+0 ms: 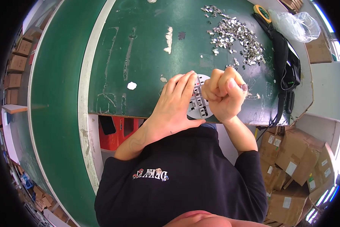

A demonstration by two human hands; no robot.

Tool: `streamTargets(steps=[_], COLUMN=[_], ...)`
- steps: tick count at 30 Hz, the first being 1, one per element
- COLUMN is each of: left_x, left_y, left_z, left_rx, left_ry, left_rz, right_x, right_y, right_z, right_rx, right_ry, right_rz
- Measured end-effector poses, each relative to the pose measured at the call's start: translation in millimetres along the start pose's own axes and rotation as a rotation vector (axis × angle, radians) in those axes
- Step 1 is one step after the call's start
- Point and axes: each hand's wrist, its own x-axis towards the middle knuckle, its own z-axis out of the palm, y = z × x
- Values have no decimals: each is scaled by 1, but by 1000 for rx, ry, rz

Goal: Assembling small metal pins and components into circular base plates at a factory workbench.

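A round light-grey plate (193, 113) lies at the front edge of the green table, with small dark and grey blocks in rows on it. My left hand (173, 99) lies along the plate's left side, fingers stretched out and thumb at its near rim. Above the plate's right part, my right hand (225, 90) is closed in a fist. A small dark rounded end (244, 87) shows at the fist's right side; the rest of what it belongs to is hidden. Both hands cover parts of the plate.
Many small shiny metal pieces (238, 36) are spread at the far right of the table. Beyond them lie a black bag (285, 60), a yellow tape roll (262, 13) and a clear plastic bag (296, 27). Cardboard boxes (300, 151) are stacked at the right.
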Motion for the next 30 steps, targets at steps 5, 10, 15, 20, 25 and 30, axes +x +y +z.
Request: streamTargets(steps=[5,10,15,20,25,30], left_x=[0,1,1,-1,-10,2], left_y=[-1,0,-2,-1,-10,-27], left_z=[1,-2,0,0,-28,-110], left_rx=[-21,-27,-22,-48,-8,2], left_ry=[-2,-16,-13,18,67,440], left_rz=[-5,-13,7,22,-85,-453], right_x=[-1,1,-3,-4,-10,-22], right_y=[-2,4,11,5,-12,-12], right_z=[-5,-9,-6,-11,-25,-40], right_rx=[3,-97,-232,9,202,209], right_ry=[-13,-77,-125,-114,-142,-4], right_rz=[24,23,-101,-56,-204,-188])
